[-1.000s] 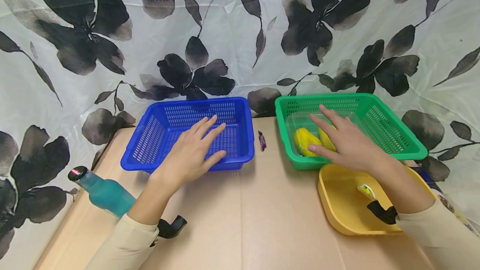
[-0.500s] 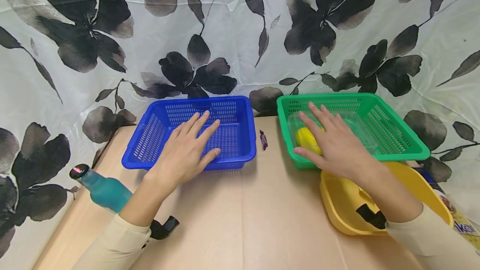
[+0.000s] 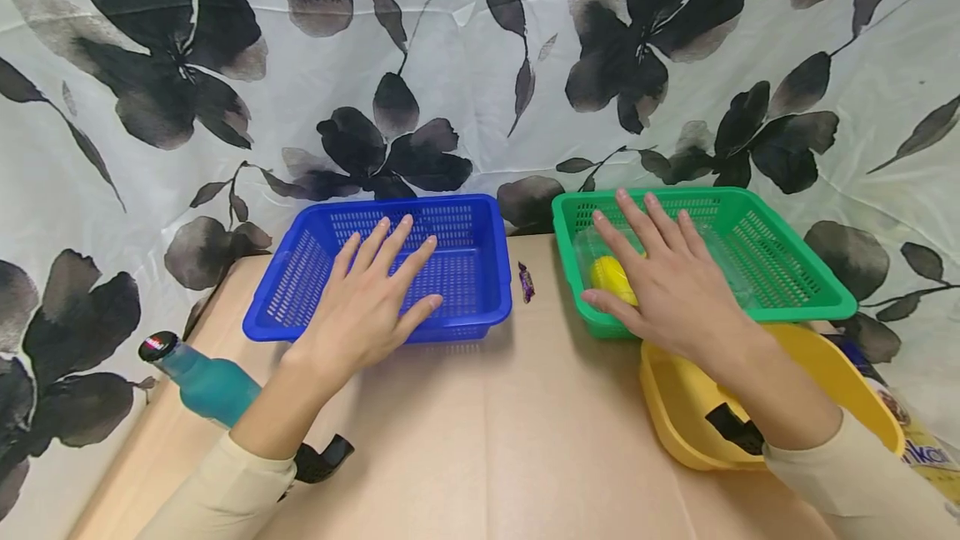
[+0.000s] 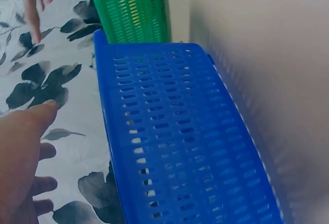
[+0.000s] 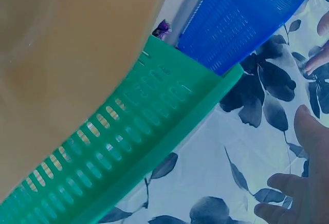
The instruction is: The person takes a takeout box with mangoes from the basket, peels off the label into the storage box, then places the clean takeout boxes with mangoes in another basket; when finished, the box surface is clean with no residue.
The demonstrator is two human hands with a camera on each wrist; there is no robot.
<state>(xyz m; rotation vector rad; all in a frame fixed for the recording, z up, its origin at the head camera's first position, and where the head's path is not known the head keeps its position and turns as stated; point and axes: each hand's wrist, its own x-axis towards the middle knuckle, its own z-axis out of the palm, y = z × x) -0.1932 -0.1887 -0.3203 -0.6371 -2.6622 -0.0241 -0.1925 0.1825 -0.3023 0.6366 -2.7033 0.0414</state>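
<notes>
My left hand (image 3: pixel 360 315) hovers over the near side of the blue basket (image 3: pixel 491 307), fingers straight and spread, holding nothing. In the left wrist view its thumb and fingers stand apart from the basket's perforated wall. Above the green basket (image 3: pixel 802 307) my right hand (image 3: pixel 675 298) is spread out in the same way, with nothing in its grasp. Under that hand, a clear plastic container (image 3: pixel 585 248) sits in the green basket with a yellow, ridged object (image 3: pixel 611 277) inside. The hand hides part of both.
Between the baskets lies a small purple wrapped sweet (image 3: pixel 527 282). A teal bottle with a dark cap (image 3: pixel 217 390) lies at the left. My right forearm crosses a yellow basin (image 3: pixel 667 432); a printed packet (image 3: pixel 926 448) is beyond it. A floral cloth (image 3: pixel 480 65) hangs behind.
Both hands have shifted slightly left and away from me. The right hand's fingers have spread wider. My right arm now hides the small item seen in the yellow basin earlier.
</notes>
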